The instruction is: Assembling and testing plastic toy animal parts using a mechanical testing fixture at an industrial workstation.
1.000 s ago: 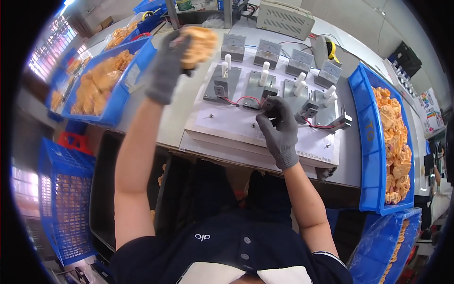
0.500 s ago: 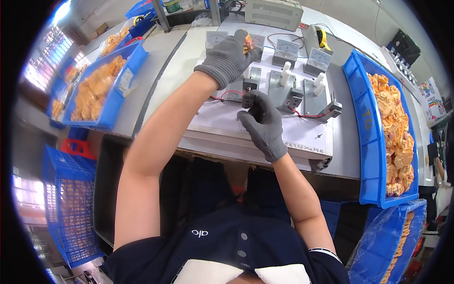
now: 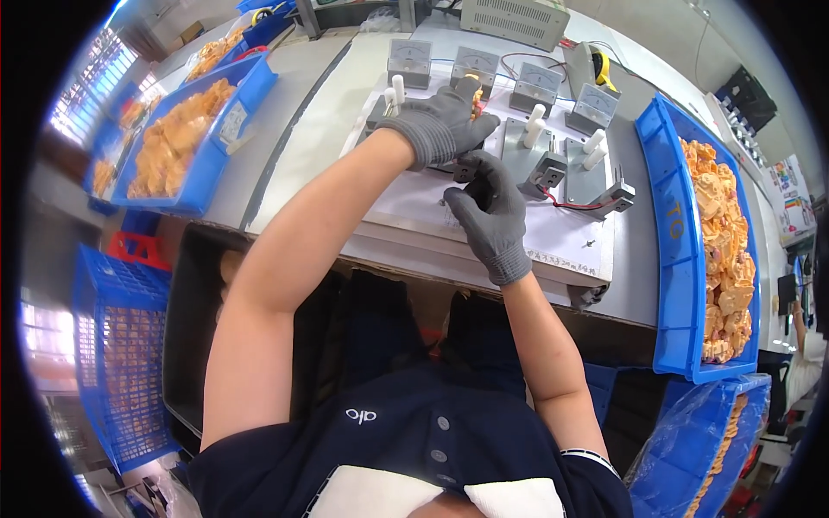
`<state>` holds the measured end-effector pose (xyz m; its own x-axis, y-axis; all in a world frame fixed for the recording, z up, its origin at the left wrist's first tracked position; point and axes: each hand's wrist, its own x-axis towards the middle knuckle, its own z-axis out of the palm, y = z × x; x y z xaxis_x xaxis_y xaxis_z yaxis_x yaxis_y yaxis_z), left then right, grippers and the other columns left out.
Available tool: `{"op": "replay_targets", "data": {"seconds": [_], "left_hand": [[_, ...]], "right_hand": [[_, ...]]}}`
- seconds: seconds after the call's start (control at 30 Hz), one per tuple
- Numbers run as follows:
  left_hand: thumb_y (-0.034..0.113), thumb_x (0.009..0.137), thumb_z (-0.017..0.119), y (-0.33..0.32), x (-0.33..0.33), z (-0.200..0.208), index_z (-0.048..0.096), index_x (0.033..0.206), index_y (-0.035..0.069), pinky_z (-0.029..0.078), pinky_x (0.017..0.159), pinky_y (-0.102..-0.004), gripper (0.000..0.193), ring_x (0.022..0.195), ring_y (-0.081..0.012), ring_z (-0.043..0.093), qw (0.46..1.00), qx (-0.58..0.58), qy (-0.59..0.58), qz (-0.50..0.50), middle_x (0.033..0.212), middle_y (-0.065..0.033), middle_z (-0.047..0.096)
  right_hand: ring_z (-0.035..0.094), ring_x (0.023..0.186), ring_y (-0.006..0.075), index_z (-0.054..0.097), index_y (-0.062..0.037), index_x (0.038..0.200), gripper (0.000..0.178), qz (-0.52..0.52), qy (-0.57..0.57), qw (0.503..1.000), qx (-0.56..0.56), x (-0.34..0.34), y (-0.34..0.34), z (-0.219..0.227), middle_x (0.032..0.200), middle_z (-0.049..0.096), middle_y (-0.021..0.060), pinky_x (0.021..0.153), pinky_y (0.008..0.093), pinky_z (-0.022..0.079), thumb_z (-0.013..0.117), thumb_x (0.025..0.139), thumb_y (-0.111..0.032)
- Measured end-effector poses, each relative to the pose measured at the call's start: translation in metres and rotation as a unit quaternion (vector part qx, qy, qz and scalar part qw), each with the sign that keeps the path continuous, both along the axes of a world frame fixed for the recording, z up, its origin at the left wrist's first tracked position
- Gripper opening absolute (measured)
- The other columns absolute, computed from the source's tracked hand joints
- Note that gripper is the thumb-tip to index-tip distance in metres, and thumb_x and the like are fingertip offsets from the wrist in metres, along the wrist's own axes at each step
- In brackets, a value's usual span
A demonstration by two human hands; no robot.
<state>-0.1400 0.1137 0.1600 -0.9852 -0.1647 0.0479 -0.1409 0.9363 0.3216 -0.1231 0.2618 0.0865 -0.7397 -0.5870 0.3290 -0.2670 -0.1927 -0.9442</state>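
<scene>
My left hand (image 3: pixel 445 128), in a grey glove, is closed on a small orange-yellow part (image 3: pixel 476 102). It is over the second test stand from the left and hides most of that stand. My right hand (image 3: pixel 494 216), also gloved in grey, is just below it, thumb and curved fingers apart. Its fingertips are at a dark clamp block (image 3: pixel 464 173) on the stand's near end; whether they press on it is hard to see. Farther right are two grey metal stands (image 3: pixel 523 154) with white pegs (image 3: pixel 534 129), clamp blocks and red wires. Behind the stands, panel meters (image 3: pixel 475 67) form a row.
Blue bins of orange parts stand at the left (image 3: pixel 207 164) and right (image 3: pixel 669 259) of the white board (image 3: pixel 414 246). A beige instrument box (image 3: pixel 514 22) and a yellow-black tape measure (image 3: pixel 602 69) are at the back. A blue crate (image 3: pixel 125 345) is at the lower left.
My left hand has come nearer with the orange part, down toward the right hand. My right hand has shifted slightly right, its fingers still near the clamp block. The whole view has shifted slightly.
</scene>
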Motion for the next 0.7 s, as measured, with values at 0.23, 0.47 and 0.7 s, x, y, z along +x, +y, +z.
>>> {"op": "replay_targets", "data": {"seconds": [0.23, 0.47, 0.7], "left_hand": [[0.045, 0.075, 0.058, -0.004, -0.025, -0.008, 0.023, 0.137, 0.012, 0.044, 0.085, -0.0397, 0.078, 0.102, -0.0322, 0.056, 0.992, 0.105, 0.002, 0.065, 0.116, -0.0223, 0.053], [0.023, 0.069, 0.063, 0.004, -0.02, 0.037, 0.058, 0.098, 0.001, 0.052, 0.06, -0.0319, 0.038, 0.071, -0.0202, 0.06, 0.968, 0.175, -0.179, -0.014, 0.089, -0.017, 0.062], [0.039, 0.052, 0.082, 0.018, -0.058, 0.034, 0.06, 0.109, 0.003, 0.052, 0.062, -0.0345, 0.071, 0.076, -0.0224, 0.064, 0.946, -0.201, -0.25, -0.039, 0.101, -0.0107, 0.064]], "right_hand": [[0.049, 0.072, 0.0062, 0.048, -0.0013, 0.115, 0.042, -0.023, 0.01, 0.999, -0.046, 0.0, -0.005, -0.003, 0.094, 0.053, 0.003, 0.066, 0.0197, 0.044, 0.059, 0.075, 0.003], [0.048, 0.073, 0.0057, 0.048, -0.0016, 0.114, 0.04, -0.03, 0.014, 0.999, -0.037, 0.002, 0.0, -0.002, 0.093, 0.053, 0.0018, 0.067, 0.0205, 0.043, 0.06, 0.076, 0.002], [0.048, 0.073, 0.0066, 0.049, -0.0023, 0.113, 0.039, -0.011, 0.004, 0.998, -0.064, 0.004, -0.002, 0.001, 0.094, 0.053, 0.0024, 0.067, 0.0206, 0.043, 0.06, 0.076, 0.0]]}}
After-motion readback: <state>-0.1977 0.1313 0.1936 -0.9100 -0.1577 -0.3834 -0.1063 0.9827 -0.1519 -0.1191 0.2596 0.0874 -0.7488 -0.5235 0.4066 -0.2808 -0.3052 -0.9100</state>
